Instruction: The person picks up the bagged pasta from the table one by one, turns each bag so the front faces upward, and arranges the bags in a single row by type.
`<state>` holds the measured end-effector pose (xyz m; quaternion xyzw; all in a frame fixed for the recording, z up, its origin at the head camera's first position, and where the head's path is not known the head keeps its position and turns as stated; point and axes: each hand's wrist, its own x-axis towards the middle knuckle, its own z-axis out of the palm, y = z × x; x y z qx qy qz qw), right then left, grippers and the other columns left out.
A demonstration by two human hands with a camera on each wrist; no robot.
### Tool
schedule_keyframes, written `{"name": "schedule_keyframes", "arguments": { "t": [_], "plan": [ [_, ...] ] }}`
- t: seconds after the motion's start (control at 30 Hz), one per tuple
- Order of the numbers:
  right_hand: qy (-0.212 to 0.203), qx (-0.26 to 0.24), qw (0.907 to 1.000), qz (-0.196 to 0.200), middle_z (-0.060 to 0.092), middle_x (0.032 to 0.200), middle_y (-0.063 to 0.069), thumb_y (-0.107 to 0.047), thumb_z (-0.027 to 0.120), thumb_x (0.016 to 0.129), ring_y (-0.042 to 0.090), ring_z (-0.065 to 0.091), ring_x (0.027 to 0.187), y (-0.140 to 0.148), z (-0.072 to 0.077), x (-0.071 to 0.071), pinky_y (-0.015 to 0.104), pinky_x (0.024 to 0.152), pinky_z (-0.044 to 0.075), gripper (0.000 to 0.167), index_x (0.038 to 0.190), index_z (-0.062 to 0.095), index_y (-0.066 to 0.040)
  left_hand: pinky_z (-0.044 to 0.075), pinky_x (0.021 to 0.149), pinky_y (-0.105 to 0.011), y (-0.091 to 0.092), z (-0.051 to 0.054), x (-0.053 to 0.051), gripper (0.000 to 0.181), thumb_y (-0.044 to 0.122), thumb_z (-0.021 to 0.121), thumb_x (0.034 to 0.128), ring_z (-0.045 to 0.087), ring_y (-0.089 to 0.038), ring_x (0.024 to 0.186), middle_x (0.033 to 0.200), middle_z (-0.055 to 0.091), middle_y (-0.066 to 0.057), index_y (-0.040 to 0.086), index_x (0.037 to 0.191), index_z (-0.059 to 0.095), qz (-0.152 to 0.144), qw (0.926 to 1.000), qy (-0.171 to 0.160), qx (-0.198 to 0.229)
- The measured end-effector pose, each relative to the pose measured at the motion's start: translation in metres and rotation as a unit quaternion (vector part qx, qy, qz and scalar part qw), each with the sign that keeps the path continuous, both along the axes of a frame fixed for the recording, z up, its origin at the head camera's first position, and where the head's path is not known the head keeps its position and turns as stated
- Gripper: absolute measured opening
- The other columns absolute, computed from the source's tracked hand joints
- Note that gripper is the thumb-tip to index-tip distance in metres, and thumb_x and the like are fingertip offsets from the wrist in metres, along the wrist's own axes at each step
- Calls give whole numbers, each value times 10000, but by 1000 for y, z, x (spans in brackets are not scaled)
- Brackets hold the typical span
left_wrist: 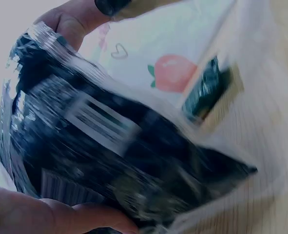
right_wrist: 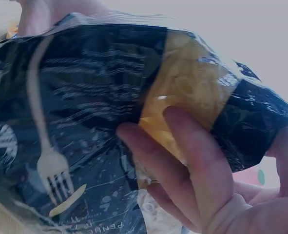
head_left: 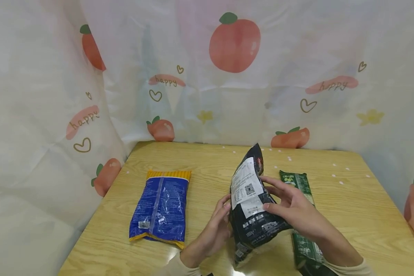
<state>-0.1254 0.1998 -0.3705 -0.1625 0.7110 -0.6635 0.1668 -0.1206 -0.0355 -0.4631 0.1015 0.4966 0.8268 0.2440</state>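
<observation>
A pale fabric backdrop [head_left: 293, 30] printed with red fruits, gold hearts and the word "happy" hangs behind and to the sides of a yellowish wood-grain worktop [head_left: 210, 165], with small white flecks [head_left: 341, 183] scattered mostly toward its far edge. Near the middle of its front part, a glossy black plastic bag [head_left: 257, 226] is held tilted between a person's two hands, its white label [head_left: 245, 182] with a QR code facing the head camera; whether its lower end touches the wood cannot be told. The left hand [head_left: 218, 230] has its grip curled around the bag's left edge, while the right hand [head_left: 298, 205] grips the other edge, thumb by the label and fingers on the opposite side. The right wrist view shows those fingers against a clear window with yellowish pieces behind it, next to a printed fork. To the left, well apart, a blue plastic bag [head_left: 162, 207] with yellow ends lies flat, a barcode [head_left: 144, 224] near its lower corner. To the right lies a long green packet [head_left: 305, 245], partly hidden by the right hand and forearm.
</observation>
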Motion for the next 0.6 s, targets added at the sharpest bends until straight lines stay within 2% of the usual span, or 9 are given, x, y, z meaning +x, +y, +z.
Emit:
{"name": "schedule_keyframes", "arguments": {
  "t": [0.1, 0.2, 0.3, 0.37, 0.43, 0.47, 0.57, 0.6],
  "plan": [
    [119, -75, 9995, 276, 203, 1615, 387, -16, 613, 1000, 130, 681, 1169, -4, 3, 2, 350, 879, 623, 708, 1623, 278, -61, 312, 1210, -530, 5, -1, 2, 592, 477, 317, 1072, 343, -309, 1477, 1667, 195, -122, 226, 1575, 131, 35, 9996, -218, 177],
    [292, -17, 9983, 495, 220, 1594, 391, -7, 606, 1002, 136, 719, 1082, -10, 6, 4, 338, 855, 630, 701, 1616, 267, -13, 263, 1239, -561, 7, -3, 4, 627, 537, 291, 1071, 314, -339, 1505, 1683, 180, -112, 234, 1597, 133, 87, 9989, -376, 266],
    [386, 196, 9972, 613, 250, 1578, 382, -12, 606, 1000, 87, 715, 787, -18, 10, 4, 310, 757, 630, 696, 1613, 277, -12, 236, 1253, -584, 8, -6, 4, 656, 576, 251, 1068, 330, -330, 1509, 1678, 240, -140, 226, 1616, 162, -54, 9986, -390, 342],
    [422, 407, 9962, 642, 286, 1557, 370, -18, 613, 993, 52, 619, 598, -23, 11, 4, 278, 647, 598, 694, 1612, 297, -32, 241, 1261, -566, 7, -6, 4, 645, 580, 244, 1072, 372, -299, 1490, 1657, 302, -147, 239, 1616, 173, -155, 9987, -346, 347],
    [464, 719, 9946, 582, 396, 1478, 334, -38, 627, 988, 33, 471, 476, -28, 12, 3, 242, 532, 516, 681, 1604, 339, -71, 246, 1268, -539, 5, -6, 4, 618, 565, 251, 1080, 401, -264, 1474, 1638, 343, -141, 255, 1608, 170, -251, 9986, -304, 339],
    [473, 865, 9936, 550, 509, 1327, 315, -44, 632, 984, 24, 431, 457, -31, 13, 3, 228, 491, 472, 677, 1601, 356, -92, 253, 1268, -529, 3, -5, 3, 602, 559, 262, 1083, 415, -253, 1464, 1631, 354, -136, 263, 1599, 163, -282, 9987, -309, 300],
    [516, 1133, 9910, 486, 581, 1086, 214, -48, 634, 977, 13, 377, 429, -38, 12, 1, 206, 432, 391, 662, 1589, 394, -128, 232, 1275, -544, -3, -3, 3, 590, 531, 302, 1091, 380, -266, 1484, 1652, 308, -129, 292, 1591, 101, -344, 9986, -374, 135],
    [526, 1181, 9904, 481, 589, 1083, 208, -49, 635, 975, 8, 370, 424, -40, 12, 1, 198, 425, 381, 660, 1587, 402, -135, 224, 1272, -575, -6, -2, 3, 604, 528, 316, 1090, 353, -290, 1503, 1665, 280, -138, 286, 1596, 91, -361, 9985, -415, 30]
  ]
}}
